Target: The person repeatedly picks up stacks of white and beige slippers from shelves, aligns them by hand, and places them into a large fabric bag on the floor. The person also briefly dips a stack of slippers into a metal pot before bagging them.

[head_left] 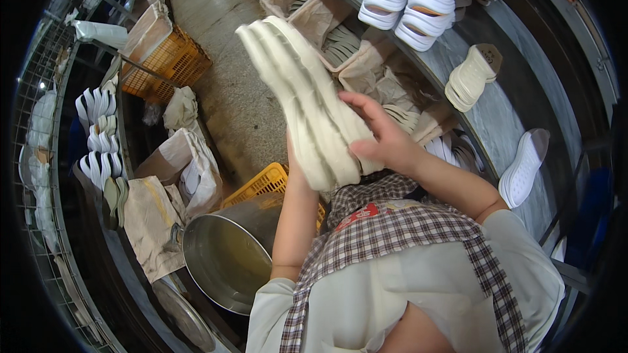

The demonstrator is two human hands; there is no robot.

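A stack of cream shoe soles (311, 101) is held up in front of me, tilted, the soles lying face to face. My left hand (294, 168) supports the stack from its left side; its fingers are hidden behind the soles. My right hand (386, 137) is closed on the near right edge, its thumb on the soles and its fingers along their side. The soles look slightly blurred.
Below left stands a metal drum (226, 258) with yellowish liquid inside, close to a yellow crate (261, 183). To the right, a shelf (487, 140) carries white soles (425, 16) and cream soles (471, 82). Cloth-lined bins (327, 16) stand beyond; a rack (49, 235) runs along the left.
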